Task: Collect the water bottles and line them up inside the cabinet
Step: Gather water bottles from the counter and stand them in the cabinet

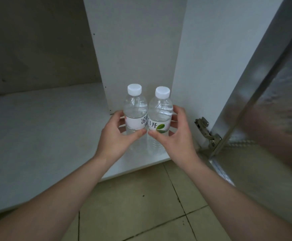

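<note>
At the near right corner of the white cabinet floor (46, 129), two clear plastic water bottles (135, 110) stand upright, touching. Left hand (117, 136) and right hand (174, 136) each curl around one, mid-placement. Next: let go cleanly, I'd say, without toppling either.

The picture is rather dim, with a grey, cool tone. The light seems to come from behind the viewer and a little from the right, because the white side panel (134, 49) is the brightest surface, while the back wall (37, 42) of the cabinet stays in brownish shadow. Under the forearms a soft shadow lies on the cabinet floor (37, 136). The open door (272, 94) at the right is smeared and out of focus. The wide lens bends straight edges toward the borders. The two bottles (135, 112) in the centre are sharp, with small highlights on the plastic.
</note>
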